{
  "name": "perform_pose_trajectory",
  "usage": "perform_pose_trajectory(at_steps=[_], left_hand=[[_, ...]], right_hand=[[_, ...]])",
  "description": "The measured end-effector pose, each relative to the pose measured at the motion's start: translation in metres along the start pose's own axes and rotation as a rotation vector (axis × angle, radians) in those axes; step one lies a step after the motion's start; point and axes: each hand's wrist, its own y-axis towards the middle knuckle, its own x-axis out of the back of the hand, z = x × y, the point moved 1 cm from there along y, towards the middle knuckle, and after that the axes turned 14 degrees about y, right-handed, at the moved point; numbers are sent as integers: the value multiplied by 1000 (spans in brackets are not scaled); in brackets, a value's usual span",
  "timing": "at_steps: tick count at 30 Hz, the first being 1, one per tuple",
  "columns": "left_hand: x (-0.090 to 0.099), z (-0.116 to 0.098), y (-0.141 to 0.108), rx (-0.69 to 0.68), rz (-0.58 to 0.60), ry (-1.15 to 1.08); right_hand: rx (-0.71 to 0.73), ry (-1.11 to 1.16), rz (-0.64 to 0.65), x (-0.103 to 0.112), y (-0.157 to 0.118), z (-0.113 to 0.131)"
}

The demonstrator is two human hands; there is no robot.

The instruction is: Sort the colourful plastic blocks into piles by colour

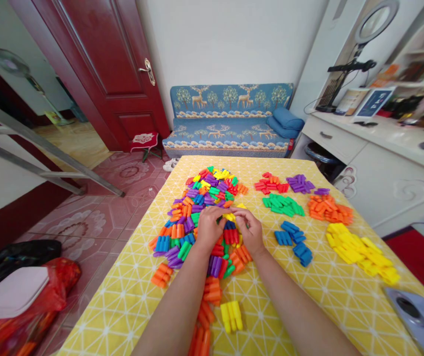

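My left hand (210, 228) and my right hand (249, 231) meet over a mixed heap of coloured plastic building pieces (212, 195). Between their fingertips is a yellow plastic building piece (230, 216), which both hands pinch; the fingers partly cover it. Red pieces (231, 236) lie just below the hands, with orange pieces (212, 289) nearer to me. A separate yellow piece (231, 316) rests between my forearms. Right of my right hand are blue pieces (291, 237), with a green pile (283, 204) beyond them.
Single-colour piles of red (270, 185), purple (300, 184), orange (330, 209) and yellow (360, 251) pieces lie along the right of the yellow tablecloth (123, 316). A bluish-grey object (415, 316) with a dark oval sits at the right edge. A blue sofa (230, 128) stands behind the table.
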Motion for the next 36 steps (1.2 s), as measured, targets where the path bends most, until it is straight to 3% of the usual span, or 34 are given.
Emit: perform_pose_trajectory(at_steps=[7,14,17,20,25,28,30,33,36], left_hand=[[2,-1,0,-47,-136,9],[2,-3,-1,-67,-122,-12],[5,-7,0,-55,-92,-48],[6,-9,0,-33,-86,-53],[1,-5,0,-31,-35,-20],[-3,-2,0,-36,-11,-1],[-5,-1,0,-38,-7,-1],[-5,0,0,-36,-7,-4],[-3,-1,0,-21,4,8]], right_hand=[[-29,-167,4,2,1,-1],[16,-282,34,-2,-2,7],[97,-404,-56,15,1,17],[165,-561,-308,63,8,29],[131,-898,-780,182,10,51],[-69,-1070,-905,242,-1,60],[-238,-1158,-964,269,-9,62],[-380,-1213,-995,298,-15,56],[-420,-1141,-1017,321,-14,45]])
